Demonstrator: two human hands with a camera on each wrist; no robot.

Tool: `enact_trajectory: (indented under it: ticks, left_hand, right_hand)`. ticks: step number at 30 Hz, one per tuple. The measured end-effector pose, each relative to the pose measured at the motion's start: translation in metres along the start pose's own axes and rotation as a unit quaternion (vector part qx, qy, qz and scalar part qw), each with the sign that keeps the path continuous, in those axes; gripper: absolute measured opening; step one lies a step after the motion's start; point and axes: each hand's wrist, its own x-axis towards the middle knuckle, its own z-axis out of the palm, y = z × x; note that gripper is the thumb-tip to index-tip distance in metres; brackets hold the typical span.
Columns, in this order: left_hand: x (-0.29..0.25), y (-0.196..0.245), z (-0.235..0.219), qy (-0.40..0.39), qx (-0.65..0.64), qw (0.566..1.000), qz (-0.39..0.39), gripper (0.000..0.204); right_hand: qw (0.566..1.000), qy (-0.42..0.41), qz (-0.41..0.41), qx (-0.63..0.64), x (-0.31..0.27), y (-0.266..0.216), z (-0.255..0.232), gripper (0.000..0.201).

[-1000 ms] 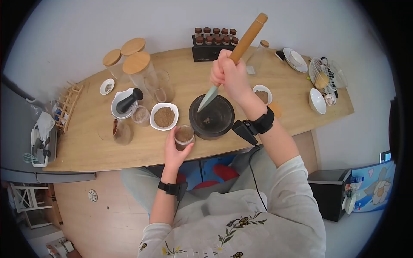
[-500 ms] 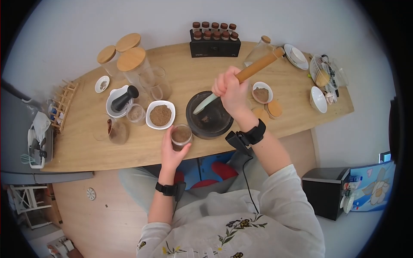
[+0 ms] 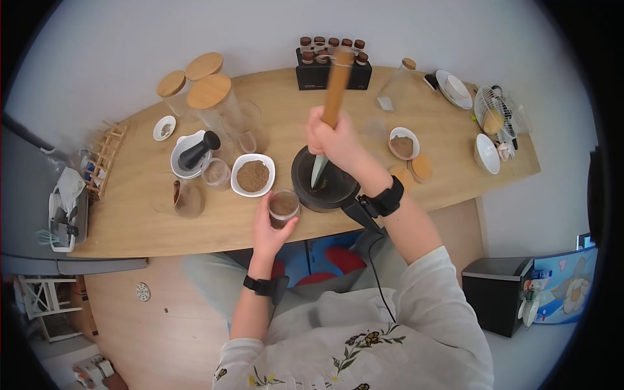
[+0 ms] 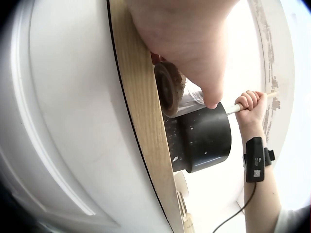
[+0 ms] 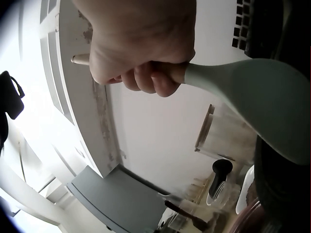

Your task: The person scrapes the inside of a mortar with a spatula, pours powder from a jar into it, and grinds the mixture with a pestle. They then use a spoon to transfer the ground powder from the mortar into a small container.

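Observation:
My right hand [image 3: 336,140] grips a spatula by its wooden handle [image 3: 338,84], which stands steeply upward. The pale green spatula head [image 5: 272,102] points down into a round black vessel [image 3: 304,198]; dark residue shows inside. In the left wrist view the black vessel [image 4: 206,141] has a stepped, narrower base. Beside it, my left hand [image 3: 266,231] holds a clear jar [image 3: 285,207] of brown powder, thumb and fingers around its sides. A square white bowl [image 3: 253,194] heaped with brown powder sits just beyond the jar.
Left of the bowl are a small clear jar [image 3: 216,174], a white mortar with a black pestle [image 3: 198,151] and tall wooden-lidded jars [image 3: 211,92]. A spice rack [image 3: 333,79] stands behind. Rightward lie a powder bowl [image 3: 404,144], wooden lids [image 3: 421,167] and a tilted white bowl [image 3: 486,155].
The spatula tilted down to the right, then swung back left to stand steeper, its head inside the black vessel. My left hand stays around the jar; the camera view shifts slightly.

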Motion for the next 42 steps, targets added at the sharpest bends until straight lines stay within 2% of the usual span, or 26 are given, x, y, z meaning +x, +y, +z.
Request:
enact_trajectory:
  ticks: [3, 6, 9, 15, 22, 30, 33, 36, 39, 42]
  left_hand:
    - [-0.001, -0.001, 0.0, 0.001, 0.001, 1.0, 0.002, 0.073]
    - [-0.002, -0.003, 0.001, 0.0, -0.004, 1.0, 0.001, 0.073]
    - [-0.001, -0.003, 0.001, -0.006, 0.0, 1.0, 0.004, 0.073]
    - [-0.001, -0.004, 0.002, 0.004, -0.006, 1.0, 0.004, 0.074]
    - [-0.003, -0.005, 0.004, 0.012, 0.0, 1.0, 0.007, 0.073]
    - [-0.001, -0.001, 0.003, 0.008, 0.007, 1.0, 0.009, 0.072]
    - [-0.002, -0.001, 0.003, 0.008, 0.009, 1.0, 0.008, 0.072]
    - [-0.003, -0.002, 0.003, 0.009, 0.002, 1.0, 0.005, 0.073]
    - [-0.003, -0.004, 0.004, 0.009, 0.005, 1.0, 0.008, 0.073]
    - [-0.003, -0.004, 0.004, 0.006, 0.008, 1.0, 0.01, 0.073]
  right_hand:
    - [0.989, 0.018, -0.117, 0.088, -0.005, -0.006, -0.012, 0.021]
    - [0.975, 0.031, -0.194, 0.106, -0.006, 0.0, -0.023, 0.022]
    - [0.962, 0.065, -0.235, 0.12, -0.009, 0.008, -0.024, 0.024]
    - [0.952, 0.133, -0.195, 0.193, -0.015, 0.016, -0.035, 0.024]
    - [0.976, 0.018, -0.135, 0.171, -0.017, 0.016, -0.042, 0.026]
    - [0.982, -0.111, -0.038, 0.151, -0.011, 0.008, -0.052, 0.029]
    - [0.99, -0.08, -0.029, 0.111, -0.013, -0.001, -0.042, 0.028]
    - [0.99, -0.017, -0.094, 0.099, -0.019, 0.0, -0.04, 0.029]
    - [0.964, 0.049, -0.17, 0.198, -0.02, 0.007, -0.048, 0.026]
    - [0.946, 0.126, -0.206, 0.216, -0.02, 0.011, -0.046, 0.025]
